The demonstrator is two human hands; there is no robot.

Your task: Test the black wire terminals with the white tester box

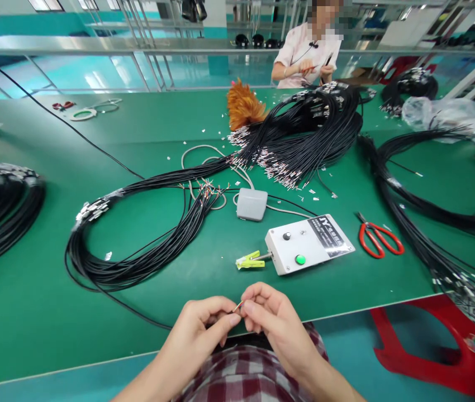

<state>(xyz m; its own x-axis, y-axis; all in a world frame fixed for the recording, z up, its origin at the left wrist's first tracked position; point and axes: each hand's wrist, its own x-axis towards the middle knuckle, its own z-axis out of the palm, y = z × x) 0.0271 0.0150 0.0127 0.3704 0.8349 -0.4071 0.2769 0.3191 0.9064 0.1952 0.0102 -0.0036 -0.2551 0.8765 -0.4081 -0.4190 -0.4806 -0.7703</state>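
Note:
Close to the table's front edge, my left hand [210, 324] pinches a black cable [153, 322] near its stripped end. Thin coloured wires [238, 306] stick out between my fingertips, and my right hand [269, 318] pinches their tips. The cable runs back to the left into a looped bundle of black cables [137, 268]. Beyond my hands sits a white control box [291, 245] with a green button, a black knob and a yellow-green clip [251, 261] at its front end. A grey pedal-like block [252, 204] with a grey cord lies behind it.
Red-handled scissors or cutters [378, 239] lie right of the box. A large pile of black cables [304, 134] and an orange feathery duster [243, 106] stand behind. More cable coils lie left and right. A red stool [438, 346] is below the edge. Across the table a person [308, 56] works.

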